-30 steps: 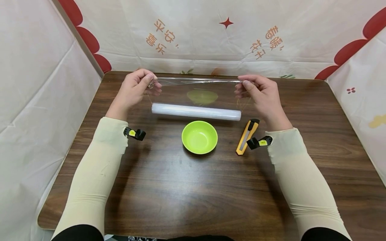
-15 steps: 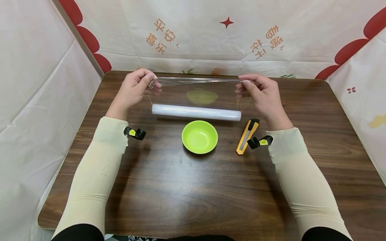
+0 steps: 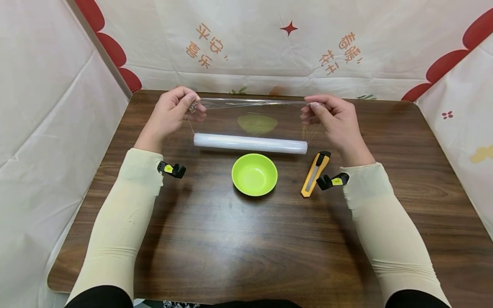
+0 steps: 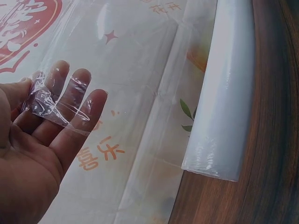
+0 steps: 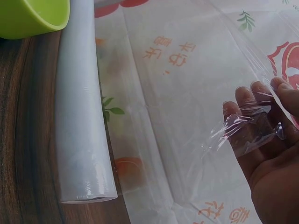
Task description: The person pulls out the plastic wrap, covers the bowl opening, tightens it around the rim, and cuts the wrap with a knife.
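Unmoved since earlier, clear, glossy film (image 3: 262, 102) stretches from its white roll (image 3: 250, 143).

I record the green bowl (image 5: 28, 18) cropped in the right wrist view, the white roll (image 4: 222, 93) cropped in both wrist views; wrist-camera labels (image 3: 168, 169) I find illegible.

two hands (image 3: 168, 114) (image 3: 339, 124); one roll of film (image 3: 250, 143); one bowl (image 3: 254, 175); one knife (image 3: 316, 173); two sleeves (image 3: 122, 214) (image 3: 385, 214); one table (image 3: 239, 256).
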{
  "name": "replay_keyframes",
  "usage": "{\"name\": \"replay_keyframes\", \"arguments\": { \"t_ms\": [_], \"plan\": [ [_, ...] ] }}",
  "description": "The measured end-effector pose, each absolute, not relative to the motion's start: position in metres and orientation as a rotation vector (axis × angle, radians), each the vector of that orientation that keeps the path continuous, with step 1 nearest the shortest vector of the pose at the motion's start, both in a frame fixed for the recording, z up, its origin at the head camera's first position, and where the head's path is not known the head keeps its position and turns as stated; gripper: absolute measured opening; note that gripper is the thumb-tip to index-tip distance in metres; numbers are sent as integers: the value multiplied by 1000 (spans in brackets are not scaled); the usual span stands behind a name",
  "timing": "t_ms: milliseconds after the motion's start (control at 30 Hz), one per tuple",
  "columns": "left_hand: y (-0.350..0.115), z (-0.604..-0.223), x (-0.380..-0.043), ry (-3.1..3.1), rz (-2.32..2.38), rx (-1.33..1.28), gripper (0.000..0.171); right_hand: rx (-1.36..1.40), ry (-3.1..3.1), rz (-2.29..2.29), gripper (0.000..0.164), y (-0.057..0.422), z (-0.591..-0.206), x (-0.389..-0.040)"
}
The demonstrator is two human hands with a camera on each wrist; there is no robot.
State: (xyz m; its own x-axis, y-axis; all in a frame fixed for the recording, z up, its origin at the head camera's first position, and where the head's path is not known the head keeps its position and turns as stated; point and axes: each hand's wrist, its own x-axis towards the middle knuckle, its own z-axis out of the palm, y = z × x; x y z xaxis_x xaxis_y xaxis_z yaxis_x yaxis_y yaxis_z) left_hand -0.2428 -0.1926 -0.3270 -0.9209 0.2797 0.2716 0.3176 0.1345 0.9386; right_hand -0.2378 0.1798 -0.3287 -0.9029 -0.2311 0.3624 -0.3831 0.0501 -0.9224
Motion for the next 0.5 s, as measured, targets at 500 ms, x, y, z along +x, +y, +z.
{"name": "replay_keyframes", "arguments": {
  "t_ms": [500],
  "plan": [
    [-192,-332,-243,-2347,-1973,-610,29,614,-2237,1957,26,183,-335,-237]
  ]
}}
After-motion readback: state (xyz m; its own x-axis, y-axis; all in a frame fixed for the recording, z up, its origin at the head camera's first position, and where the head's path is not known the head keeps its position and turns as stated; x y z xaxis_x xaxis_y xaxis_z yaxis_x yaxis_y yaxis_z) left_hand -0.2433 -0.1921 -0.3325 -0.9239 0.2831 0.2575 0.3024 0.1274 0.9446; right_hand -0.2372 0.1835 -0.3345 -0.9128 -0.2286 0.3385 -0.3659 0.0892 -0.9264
